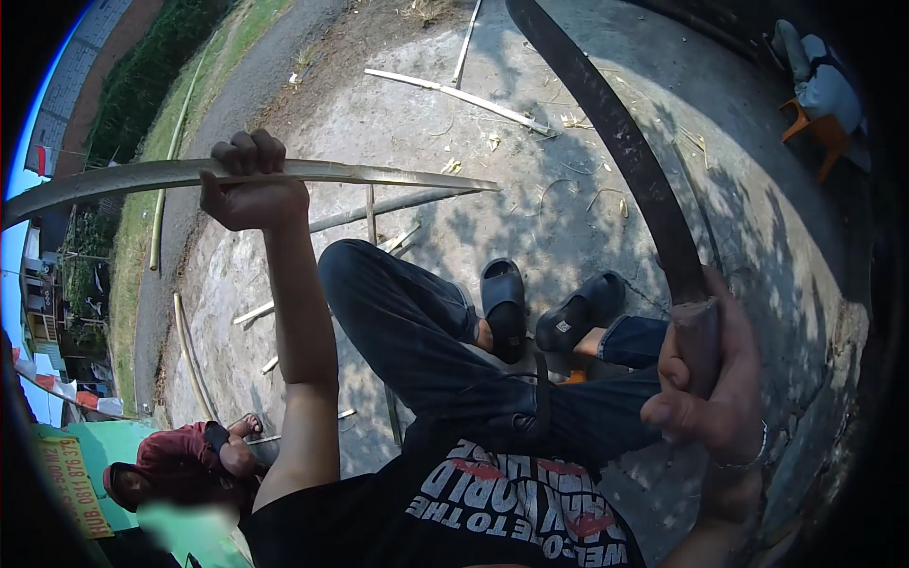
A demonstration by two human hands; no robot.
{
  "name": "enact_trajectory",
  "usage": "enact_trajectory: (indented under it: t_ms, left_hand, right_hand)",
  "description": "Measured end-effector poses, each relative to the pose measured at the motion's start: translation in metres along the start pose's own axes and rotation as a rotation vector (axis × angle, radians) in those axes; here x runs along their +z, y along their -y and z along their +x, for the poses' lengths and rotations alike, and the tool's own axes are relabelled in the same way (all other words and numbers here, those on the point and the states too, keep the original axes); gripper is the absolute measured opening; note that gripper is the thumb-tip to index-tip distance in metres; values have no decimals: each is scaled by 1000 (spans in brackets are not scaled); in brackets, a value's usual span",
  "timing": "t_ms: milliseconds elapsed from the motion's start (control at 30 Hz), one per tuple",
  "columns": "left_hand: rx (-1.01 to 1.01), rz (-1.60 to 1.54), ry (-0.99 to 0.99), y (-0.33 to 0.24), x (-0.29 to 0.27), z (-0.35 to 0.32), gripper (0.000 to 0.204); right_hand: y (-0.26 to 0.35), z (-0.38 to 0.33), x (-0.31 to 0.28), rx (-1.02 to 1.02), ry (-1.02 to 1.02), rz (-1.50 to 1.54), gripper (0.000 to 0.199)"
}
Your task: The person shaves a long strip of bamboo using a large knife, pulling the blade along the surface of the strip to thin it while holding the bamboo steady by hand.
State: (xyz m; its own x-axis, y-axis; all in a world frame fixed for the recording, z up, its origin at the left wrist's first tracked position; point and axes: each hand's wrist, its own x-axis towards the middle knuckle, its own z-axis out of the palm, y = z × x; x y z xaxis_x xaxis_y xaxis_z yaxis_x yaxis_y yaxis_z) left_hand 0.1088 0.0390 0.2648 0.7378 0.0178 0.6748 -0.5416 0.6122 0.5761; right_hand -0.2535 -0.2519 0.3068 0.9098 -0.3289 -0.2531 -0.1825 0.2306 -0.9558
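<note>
head view: person sat cross-legged on concrete
left hand [251, 185]: fist shut round pale bamboo strip [379, 174], held up level
right hand [705, 383]: gripped long dark blade [615, 142]
sign [71, 483]: yellow, bottom left

A pale split bamboo strip [379, 173] lies level; a long dark blade [615, 142] rises.

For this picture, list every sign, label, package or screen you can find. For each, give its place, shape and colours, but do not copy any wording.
Sign: lower left edge, beside a green surface; tilted yellow-orange rectangle with red print.
Shirt print: bottom centre, on the person's black shirt; white block letters with red patches.
Sandal label: on a black sandal, centre; small white mark.
No packages or screens in view.
</note>
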Motion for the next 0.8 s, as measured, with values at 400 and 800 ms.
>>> enact_trajectory:
  t_ms: [400, 800]
  left_hand:
    - [-190, 58, -336, 151, 43, -125, 49]
    - [-369, -219, 213, 108, 30, -72, 66]
  right_hand:
    - [-201, 68, 18, -249, -322, -498, 40]
    - [-216, 98, 19, -212, -258, -483, 44]
